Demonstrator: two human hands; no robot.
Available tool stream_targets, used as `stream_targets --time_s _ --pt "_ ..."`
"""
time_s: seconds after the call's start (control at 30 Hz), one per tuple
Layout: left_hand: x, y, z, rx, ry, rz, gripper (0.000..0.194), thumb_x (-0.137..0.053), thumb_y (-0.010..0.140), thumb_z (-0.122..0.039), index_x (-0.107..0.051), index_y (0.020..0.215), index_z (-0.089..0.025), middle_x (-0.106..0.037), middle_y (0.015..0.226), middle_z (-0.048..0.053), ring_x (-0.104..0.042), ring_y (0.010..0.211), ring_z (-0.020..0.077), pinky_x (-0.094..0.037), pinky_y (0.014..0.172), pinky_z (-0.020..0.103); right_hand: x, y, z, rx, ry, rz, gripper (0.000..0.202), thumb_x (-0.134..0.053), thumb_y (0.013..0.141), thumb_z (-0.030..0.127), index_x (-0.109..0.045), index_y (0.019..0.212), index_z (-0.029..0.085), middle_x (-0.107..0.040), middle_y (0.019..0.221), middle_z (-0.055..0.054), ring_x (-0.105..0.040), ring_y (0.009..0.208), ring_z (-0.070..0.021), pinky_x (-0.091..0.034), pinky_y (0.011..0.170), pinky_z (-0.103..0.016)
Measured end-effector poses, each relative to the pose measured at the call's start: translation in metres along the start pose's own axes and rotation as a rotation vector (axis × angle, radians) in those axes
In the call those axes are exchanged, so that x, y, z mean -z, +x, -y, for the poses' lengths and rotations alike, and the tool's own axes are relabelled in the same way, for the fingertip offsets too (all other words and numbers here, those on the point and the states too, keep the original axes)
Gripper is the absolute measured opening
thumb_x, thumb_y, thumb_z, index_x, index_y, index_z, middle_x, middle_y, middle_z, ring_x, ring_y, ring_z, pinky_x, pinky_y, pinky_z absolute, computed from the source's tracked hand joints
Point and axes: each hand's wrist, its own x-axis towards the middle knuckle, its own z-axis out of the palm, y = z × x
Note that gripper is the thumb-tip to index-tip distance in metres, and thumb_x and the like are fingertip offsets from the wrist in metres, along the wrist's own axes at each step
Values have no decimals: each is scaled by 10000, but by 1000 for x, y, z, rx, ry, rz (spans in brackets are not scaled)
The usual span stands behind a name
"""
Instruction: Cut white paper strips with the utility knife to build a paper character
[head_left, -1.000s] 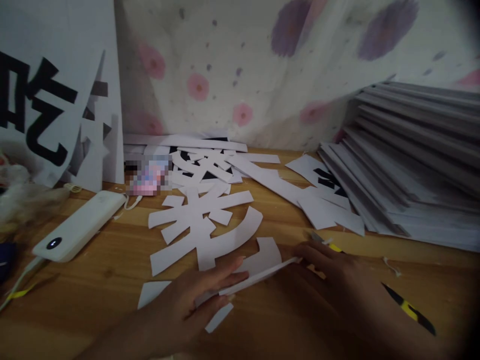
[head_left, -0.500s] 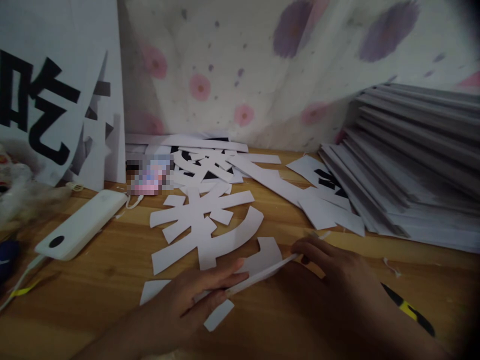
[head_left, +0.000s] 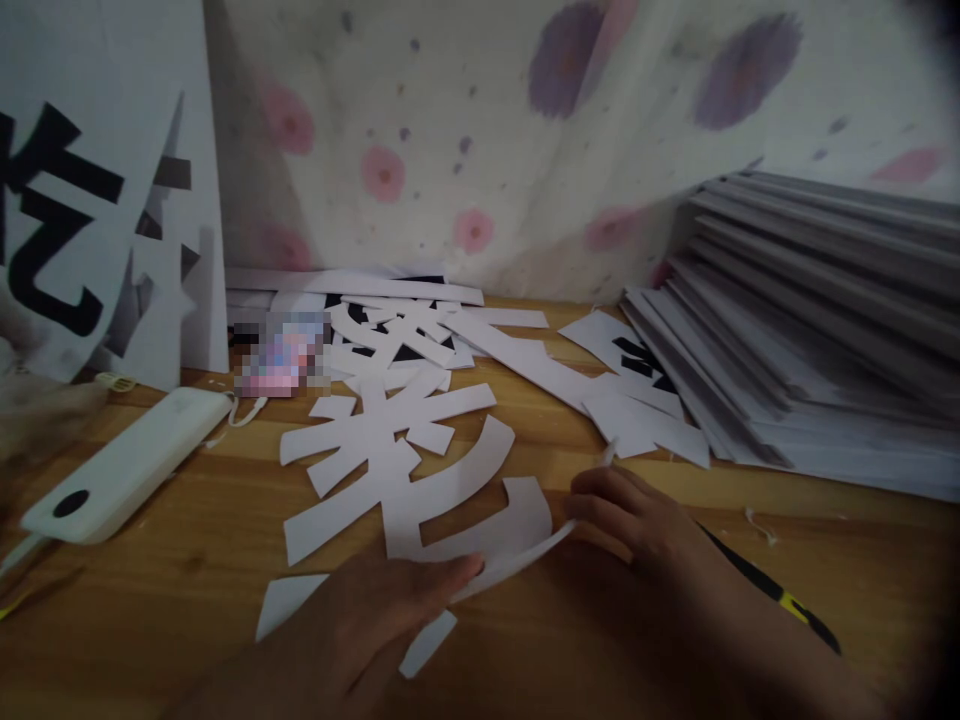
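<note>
My left hand (head_left: 397, 610) presses its thumb side onto a curved white paper cutout (head_left: 517, 515), gripping its near edge; some of its fingers are hidden below. My right hand (head_left: 637, 525) is at the cutout's right end with curled fingers. A thin white strip (head_left: 611, 452) sticks up from its fingertips. Just beyond lies a white cut-out character (head_left: 382, 450) with branching strokes, its lower part touching or close to the curved cutout. Small white paper pieces (head_left: 429, 643) lie near my left hand. A black and yellow cutter (head_left: 787, 603) is partly hidden behind my right forearm.
A white power bank (head_left: 127, 465) with cables lies at left, beside a blurred phone (head_left: 285, 355). Paper scraps (head_left: 525, 365) and cut-outs spread at the back. A tall stack of sheets (head_left: 825, 330) stands right; large printed sheets (head_left: 202, 200) lean at left. A flowered curtain (head_left: 480, 130) hangs behind.
The view has turned slightly right, so things sit further left. The cutout's raised edge faces the camera differently, and the thin strip at my right fingertips now points more upward.
</note>
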Motion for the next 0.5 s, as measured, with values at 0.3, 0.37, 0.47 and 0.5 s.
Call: stream_targets --time_s 0.3,0.37,0.47,0.5 --pt "-7 3 2 -39 -68 -16 629 -335 904 -131 -148 1444 -396 -518 1353 -32 -562 1151 151 -455 950 267 -20 6 -4 -26 74 -20 164 -588 862 354 -519 846 206 -575 885 -56 -529 802 -210 -460 691 -362" --pt "-8 1 4 -11 -75 -28 627 -332 900 -133 -162 1436 -412 -518 1352 -43 -564 1149 164 -461 950 291 -21 6 -5 -4 71 -29 179 -585 863 353 -495 827 203 -569 858 -52 -519 791 -211 -451 682 -360" --pt "-9 -2 5 16 -78 -59 643 -318 891 -114 -176 1417 -456 -521 1345 -73 -563 1150 170 -465 950 312 -19 6 -6 27 74 -24 197 -582 865 342 -461 803 200 -558 847 -51 -507 784 -208 -444 679 -357" --pt "-10 -2 4 24 -77 -77 654 -309 887 -102 -179 1407 -477 -524 1339 -88 -563 1150 169 -465 950 317 -18 6 -7 38 75 -17 200 -582 866 333 -450 797 199 -555 850 -52 -505 785 -206 -444 682 -356"
